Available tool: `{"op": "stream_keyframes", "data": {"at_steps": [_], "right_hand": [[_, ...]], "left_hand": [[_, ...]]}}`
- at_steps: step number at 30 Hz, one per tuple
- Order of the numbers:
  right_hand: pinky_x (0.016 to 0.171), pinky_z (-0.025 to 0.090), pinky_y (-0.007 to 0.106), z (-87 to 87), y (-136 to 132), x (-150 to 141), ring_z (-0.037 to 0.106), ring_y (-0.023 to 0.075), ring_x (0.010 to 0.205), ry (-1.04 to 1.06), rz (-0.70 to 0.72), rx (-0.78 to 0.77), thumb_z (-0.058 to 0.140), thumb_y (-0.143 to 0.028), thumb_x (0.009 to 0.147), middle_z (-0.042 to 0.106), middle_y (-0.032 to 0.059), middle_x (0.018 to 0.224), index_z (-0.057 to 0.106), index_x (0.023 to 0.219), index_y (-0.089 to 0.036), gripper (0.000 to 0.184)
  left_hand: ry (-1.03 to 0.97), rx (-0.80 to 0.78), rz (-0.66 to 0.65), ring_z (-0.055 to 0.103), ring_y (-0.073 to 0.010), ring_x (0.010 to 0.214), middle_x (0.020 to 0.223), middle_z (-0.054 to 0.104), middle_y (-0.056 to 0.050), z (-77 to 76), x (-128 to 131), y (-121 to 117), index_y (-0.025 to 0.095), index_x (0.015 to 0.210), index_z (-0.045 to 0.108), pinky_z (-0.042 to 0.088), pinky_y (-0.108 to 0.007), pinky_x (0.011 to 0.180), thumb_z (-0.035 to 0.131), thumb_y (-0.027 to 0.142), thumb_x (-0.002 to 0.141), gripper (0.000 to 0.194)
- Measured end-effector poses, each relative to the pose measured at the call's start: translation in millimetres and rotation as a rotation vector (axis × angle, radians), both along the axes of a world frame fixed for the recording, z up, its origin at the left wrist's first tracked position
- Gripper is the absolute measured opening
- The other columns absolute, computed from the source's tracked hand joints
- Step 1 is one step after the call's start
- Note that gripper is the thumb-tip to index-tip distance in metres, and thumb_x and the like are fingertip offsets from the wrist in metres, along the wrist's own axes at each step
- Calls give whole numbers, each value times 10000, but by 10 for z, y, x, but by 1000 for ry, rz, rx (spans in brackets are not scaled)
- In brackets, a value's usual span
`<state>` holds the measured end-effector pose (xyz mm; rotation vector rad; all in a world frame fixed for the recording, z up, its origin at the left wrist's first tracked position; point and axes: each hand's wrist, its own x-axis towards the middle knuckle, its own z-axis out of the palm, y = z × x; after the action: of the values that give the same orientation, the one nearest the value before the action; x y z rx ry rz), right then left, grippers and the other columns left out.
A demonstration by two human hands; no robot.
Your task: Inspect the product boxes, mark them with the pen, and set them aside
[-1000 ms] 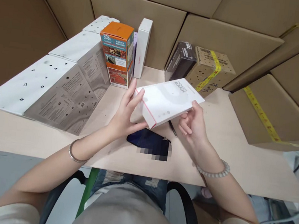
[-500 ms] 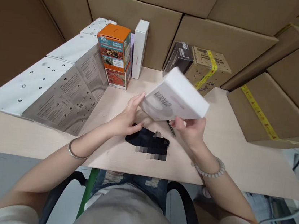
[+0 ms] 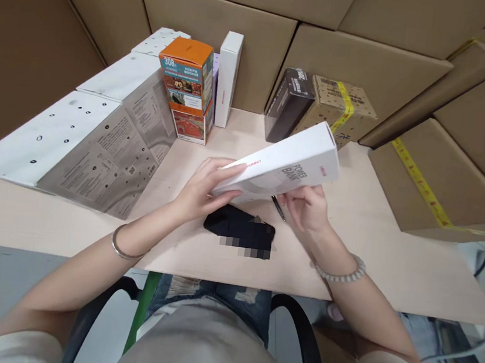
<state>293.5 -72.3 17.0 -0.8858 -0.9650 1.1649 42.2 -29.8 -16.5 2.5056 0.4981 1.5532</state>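
A white power bank box [image 3: 289, 163], printed with "POWER BANK", is held tilted above the table, its right end raised. My left hand [image 3: 206, 189] grips its lower left end, thumb on the near side and fingers on top. My right hand [image 3: 307, 207] is at the box's lower right edge, its fingers curled in; whether they grip the box or only touch it is hard to make out. Below the box lies a black phone [image 3: 239, 228], partly covered by blurred blocks. A pen [image 3: 278, 208] lies beside my right hand's fingers.
White patterned boxes [image 3: 99, 84] line the left side. Stacked orange boxes [image 3: 186, 80] and a tall white box [image 3: 227, 79] stand at the back. A dark box [image 3: 289, 105] and a yellow-taped carton [image 3: 344, 103] are at back right. Large cartons [image 3: 450, 177] wall the table [image 3: 374, 256].
The box has turned so its long narrow side and right end show. My left hand has closed on its left end. My right hand's fingers have curled in below its edge.
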Motion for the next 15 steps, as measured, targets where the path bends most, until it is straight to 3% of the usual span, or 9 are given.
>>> {"op": "stream_keyframes", "data": {"at_steps": [3,5,10,13,15], "right_hand": [[475,453,258,23,7,-1,547,130,599,52,59,-73,705,-143,516,681,-44,718,673,849,-250,351],[481,456,269,15,-8,9,530,128,586,13,74,-74,797,-201,560,672,-43,700,665,832,-249,306],[443,413,287,-48,-86,-25,534,138,587,-201,9,-112,962,-523,700,752,0,896,687,1061,-288,511],[453,470,301,-57,-149,-111,583,157,622,-250,18,-176,936,-597,744,753,6,905,680,1105,-296,535],[492,535,308,-43,-193,-175,638,168,668,-247,44,-228,945,-594,740,765,8,918,668,1101,-286,549]], "left_hand": [[-56,-1,3,728,-218,1200,1339,739,-97,30,-2,-52,338,1631,523,596,-348,1008,807,328,1009,684],[-90,-114,-4,728,-221,1225,1370,736,-100,34,-11,-74,330,1611,539,590,-348,1036,803,369,1013,654],[-133,-834,-147,749,-253,1150,1261,770,-105,98,22,-122,258,1620,470,616,-383,983,776,575,981,776],[-164,-1214,-203,758,-304,1140,1284,780,-133,181,90,-167,202,1418,612,624,-389,894,841,671,866,760],[-166,-1369,-193,764,-302,1081,1275,782,-138,232,127,-198,181,1280,648,611,-380,845,875,687,813,725]]}}
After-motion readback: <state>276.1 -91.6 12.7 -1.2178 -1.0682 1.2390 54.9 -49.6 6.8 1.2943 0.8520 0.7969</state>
